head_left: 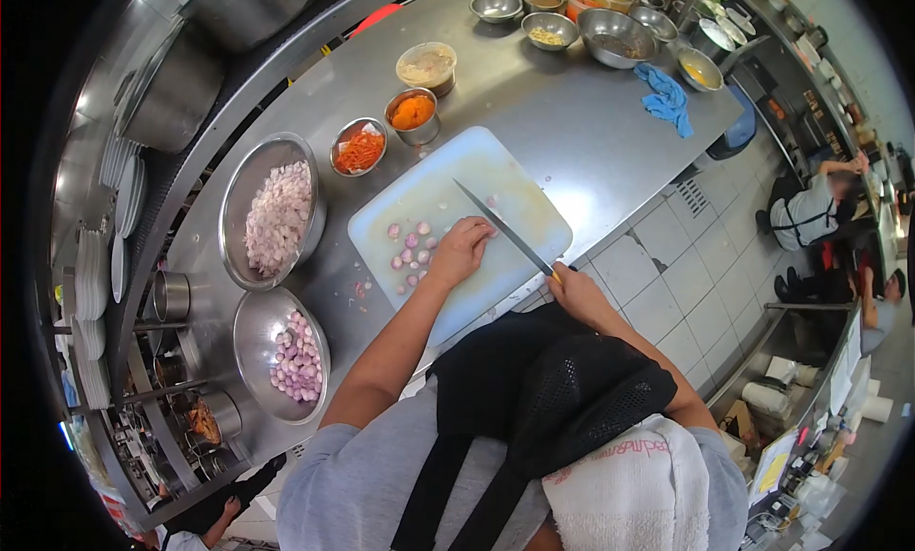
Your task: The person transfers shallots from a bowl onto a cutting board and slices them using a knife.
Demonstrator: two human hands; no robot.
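Observation:
My right hand [572,290] is wrapped round the yellow handle of a kitchen knife [510,234]. The long blade slants up and left over a white cutting board [519,165]. Beside the blade, my left hand [461,250] is closed, its fingertips pressed on a small pinkish shallot [493,233] at the board. Several peeled shallots [411,239] lie loose to the left of that hand, and one more sits across the blade. Left of the board stand a steel bowl with chopped shallots [280,217] and a second bowl holding whole peeled shallots [297,360].
Behind the board are a steel cup of orange paste [413,113], a bowl of shredded carrot-like strips [359,150] and a plastic tub [427,67]. Several steel bowls [618,38] and a blue cloth [665,99] occupy the far end. Other people [810,211] stand at the right.

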